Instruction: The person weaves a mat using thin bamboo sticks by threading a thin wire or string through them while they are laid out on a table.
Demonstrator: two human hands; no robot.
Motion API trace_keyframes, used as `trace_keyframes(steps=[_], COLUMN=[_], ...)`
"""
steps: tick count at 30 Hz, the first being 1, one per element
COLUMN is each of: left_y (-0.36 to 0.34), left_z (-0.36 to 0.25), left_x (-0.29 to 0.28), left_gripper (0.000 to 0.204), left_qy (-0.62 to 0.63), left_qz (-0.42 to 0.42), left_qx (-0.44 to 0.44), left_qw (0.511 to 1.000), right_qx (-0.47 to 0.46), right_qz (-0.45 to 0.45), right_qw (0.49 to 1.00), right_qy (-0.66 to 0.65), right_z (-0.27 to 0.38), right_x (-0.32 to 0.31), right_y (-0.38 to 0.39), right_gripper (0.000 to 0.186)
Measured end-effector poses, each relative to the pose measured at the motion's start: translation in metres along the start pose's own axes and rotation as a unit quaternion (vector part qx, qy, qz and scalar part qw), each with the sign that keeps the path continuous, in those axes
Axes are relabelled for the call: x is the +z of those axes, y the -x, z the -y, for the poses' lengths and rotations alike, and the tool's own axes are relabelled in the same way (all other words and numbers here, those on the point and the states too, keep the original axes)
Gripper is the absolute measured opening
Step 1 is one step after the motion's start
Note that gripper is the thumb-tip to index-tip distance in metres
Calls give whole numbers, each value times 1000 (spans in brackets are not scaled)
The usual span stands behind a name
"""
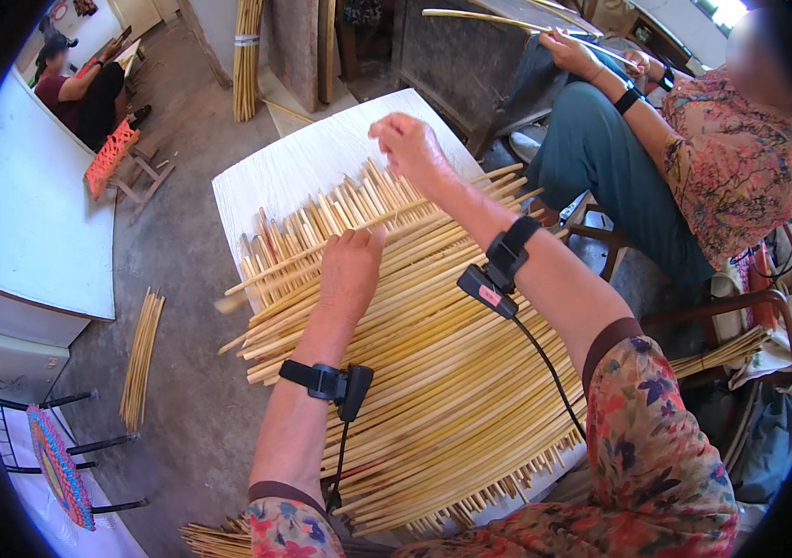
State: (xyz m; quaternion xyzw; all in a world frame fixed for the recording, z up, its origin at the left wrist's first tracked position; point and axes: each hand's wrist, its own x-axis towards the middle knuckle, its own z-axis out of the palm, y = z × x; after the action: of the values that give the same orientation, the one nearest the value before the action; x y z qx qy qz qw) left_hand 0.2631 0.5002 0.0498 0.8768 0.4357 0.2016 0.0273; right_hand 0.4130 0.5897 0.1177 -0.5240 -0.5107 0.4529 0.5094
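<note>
Head view — bare right hand (412, 153) half-uncurled, apparently released; bare left hand's (351, 272) grip cannot be told, long pale-yellow cane-like sticks (452, 391) beneath its fingers — a sideways nudge could roll them askew.

No writing can be read anywhere; the pink label (489, 295) on one black wrist device (473, 278) (a tiny patch) is too small to make out.

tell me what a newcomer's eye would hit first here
Probably the broad spread of yellow sticks filling the middle, laid side by side over a white board. The person's left hand is at the far sticks, the right hand over the white board beyond. A colourful chair seat at lower left stands out.
</note>
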Motion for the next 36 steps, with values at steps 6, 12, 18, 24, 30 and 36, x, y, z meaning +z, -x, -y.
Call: trace_keyframes(steps=[6,12,18,24,30,36], left_y=[5,3,3,5,2,9], left_z=[1,-7,-11,-19,-9,-12], left_x=[6,8,10,14,4,7], left_gripper=[31,34,31,33,26,27], left_qy=[-19,-50,5,55,118,123], left_qz=[-12,22,-59,-58,13,25], left_qx=[7,-35,14,-33,-44,-37], left_qw=[1000,998,998,996,992,991], right_qx=[-25,-21,-12,-13,30,11], right_qz=[-23,-20,-24,-8,-19,-40], right_qw=[996,997,999,998,998,997], right_qy=[-83,-66,-47,-58,-49,-69], right_z=[12,13,1,13,2,2], right_x=[-9,4,1,7,-3,-13], right_y=[-26,-24,-27,-22,-2,1], right_gripper=[10,12,13,13,13,14])
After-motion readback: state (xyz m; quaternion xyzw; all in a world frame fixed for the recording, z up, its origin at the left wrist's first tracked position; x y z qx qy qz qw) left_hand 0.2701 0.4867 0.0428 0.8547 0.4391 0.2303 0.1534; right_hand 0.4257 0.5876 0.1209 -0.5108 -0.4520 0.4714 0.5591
